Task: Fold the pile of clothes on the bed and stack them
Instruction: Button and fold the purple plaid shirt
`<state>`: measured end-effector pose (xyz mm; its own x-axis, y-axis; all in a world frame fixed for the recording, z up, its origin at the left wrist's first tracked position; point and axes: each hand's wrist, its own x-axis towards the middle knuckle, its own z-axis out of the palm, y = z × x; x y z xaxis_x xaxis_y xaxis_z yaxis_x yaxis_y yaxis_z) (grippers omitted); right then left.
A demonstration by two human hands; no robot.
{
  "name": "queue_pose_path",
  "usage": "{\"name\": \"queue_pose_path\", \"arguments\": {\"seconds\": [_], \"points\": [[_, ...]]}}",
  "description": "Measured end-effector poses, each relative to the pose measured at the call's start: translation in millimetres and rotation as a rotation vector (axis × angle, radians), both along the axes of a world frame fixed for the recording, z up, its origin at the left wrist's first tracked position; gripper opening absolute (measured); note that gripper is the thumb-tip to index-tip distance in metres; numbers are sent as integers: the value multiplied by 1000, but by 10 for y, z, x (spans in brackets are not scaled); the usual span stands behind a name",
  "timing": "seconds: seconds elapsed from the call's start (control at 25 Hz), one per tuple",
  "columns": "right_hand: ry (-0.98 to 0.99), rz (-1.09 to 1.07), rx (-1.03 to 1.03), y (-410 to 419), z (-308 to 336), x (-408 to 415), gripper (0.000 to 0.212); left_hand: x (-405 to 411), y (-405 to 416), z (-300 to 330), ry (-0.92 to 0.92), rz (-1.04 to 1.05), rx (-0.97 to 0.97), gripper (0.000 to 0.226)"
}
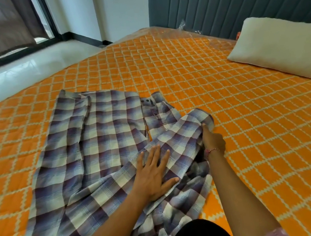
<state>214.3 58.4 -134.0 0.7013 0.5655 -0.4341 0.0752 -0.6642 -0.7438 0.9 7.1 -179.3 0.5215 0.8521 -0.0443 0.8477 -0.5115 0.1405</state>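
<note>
A wide bed (pixel 194 77) under an orange quilt with a cream lattice pattern fills most of the view, with a grey padded headboard (pixel 234 0) behind it and a pale pillow (pixel 283 47) lying at its far right. Spread on the near left part of the quilt is the only garment in sight, a purple-and-white checked shirt (pixel 87 145), lying mostly flat with its button placket running toward the collar and one sleeve (pixel 182 136) drawn diagonally across the body. No other clothes and no finished stack show here, so the pile cannot be judged from this view. The left hand (pixel 153 175) lies flat on the sleeve with its fingers spread, pressing the cloth down onto the shirt. The right hand (pixel 212 140), a thin thread band at its wrist, pinches the cuff end of that sleeve at the shirt's right edge, its grip curled round a fold of fabric. The shirt looks light, thin and limp, likely woven cotton: it should drape and wrinkle easily, slide a little on the quilt, and hold a crease only when pressed. It is probably best taken at firm edges, meaning cuff, shoulder seam, collar or hem, while a flat palm anchors the fold line so the layers do not creep.
</note>
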Motion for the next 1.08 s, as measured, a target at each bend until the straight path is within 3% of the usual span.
{"name": "queue_pose_path", "arguments": {"seconds": [0.16,0.24,0.32,0.4,0.52,0.6,0.72,0.76,0.88,1.08], "points": [[463,-126,275,181,37,157,20,169,141,-20,-6,-48,-40,89],[723,-227,439,171,-2,219,24,202,115,-95,-14,-51,-1,88],[836,-195,436,101,-57,263,29,208,108,-123,-16,-50,11,91],[714,-16,273,78,-9,241,27,204,123,-122,-2,-65,-61,96],[179,164,141,135,30,184,20,213,125,32,-88,-82,-195,106],[46,259,262,187,195,14,20,197,145,173,-366,56,-362,103],[-15,347,423,287,606,-492,32,129,363,653,-1168,452,-728,93],[-18,381,464,344,750,-708,37,78,448,872,-1317,499,-785,91],[-59,458,510,708,1110,-1416,49,-300,724,1263,-1501,535,-839,69],[-178,487,420,1519,1335,-2519,40,-1154,1070,1383,-1817,532,-813,41]]}}
